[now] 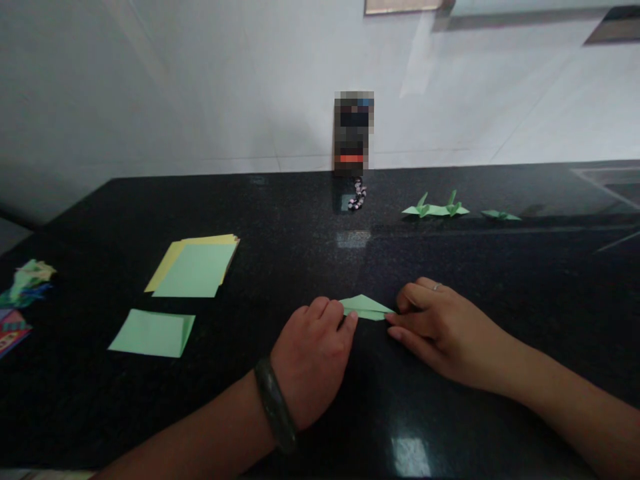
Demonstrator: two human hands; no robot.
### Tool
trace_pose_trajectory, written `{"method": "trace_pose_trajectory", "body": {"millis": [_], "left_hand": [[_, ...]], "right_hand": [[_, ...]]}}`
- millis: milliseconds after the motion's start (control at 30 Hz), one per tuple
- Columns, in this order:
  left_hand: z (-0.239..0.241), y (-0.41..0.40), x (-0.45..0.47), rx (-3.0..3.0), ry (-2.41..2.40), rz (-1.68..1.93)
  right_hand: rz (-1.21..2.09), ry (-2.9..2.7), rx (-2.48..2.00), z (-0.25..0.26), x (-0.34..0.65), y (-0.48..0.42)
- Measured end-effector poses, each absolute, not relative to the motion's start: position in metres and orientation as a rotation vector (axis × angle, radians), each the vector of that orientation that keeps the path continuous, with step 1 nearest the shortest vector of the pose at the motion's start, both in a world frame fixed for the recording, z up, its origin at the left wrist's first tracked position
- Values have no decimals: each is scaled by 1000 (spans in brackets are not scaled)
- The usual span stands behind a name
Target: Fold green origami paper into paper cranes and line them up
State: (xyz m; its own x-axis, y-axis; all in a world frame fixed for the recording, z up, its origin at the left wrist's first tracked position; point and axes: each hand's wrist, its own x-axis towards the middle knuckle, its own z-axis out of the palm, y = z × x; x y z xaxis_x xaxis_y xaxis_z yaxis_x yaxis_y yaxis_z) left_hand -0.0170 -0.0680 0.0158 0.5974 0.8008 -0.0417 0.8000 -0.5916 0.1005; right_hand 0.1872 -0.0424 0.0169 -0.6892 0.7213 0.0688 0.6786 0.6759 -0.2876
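Between my hands a small piece of folded green origami paper (367, 305) lies on the black tabletop (280, 267). My left hand (316, 353), with a dark bangle on its wrist, is closed over the paper's left end, and the thumb presses its near edge. At the right tip, the thumb and forefinger of my right hand (440, 327) pinch the point of the paper. The left end is hidden under my left fingers. A ring shows on the right hand.
At left sit a stack of green and yellow paper (197, 270) and a folded green sheet (150, 333). Crumpled coloured paper (33, 277) lies at the far left. Folded green cranes (435, 208) and another green fold (501, 215) stand at back right. A blurred phone-like object (353, 133) leans on the wall.
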Motion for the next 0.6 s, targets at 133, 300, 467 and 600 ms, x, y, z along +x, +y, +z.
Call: {"method": "trace_pose_trajectory", "body": {"millis": [133, 300, 467, 600], "left_hand": [[16, -67, -16, 2706, 1353, 41], [16, -65, -15, 2678, 1402, 107], [12, -57, -13, 2646, 1447, 257], [6, -52, -12, 2644, 1429, 322]], "right_hand": [[414, -2529, -1234, 11, 183, -34], [441, -2625, -1274, 12, 176, -35], [615, -2735, -998, 21, 173, -47], [761, -2725, -806, 22, 179, -43]]}}
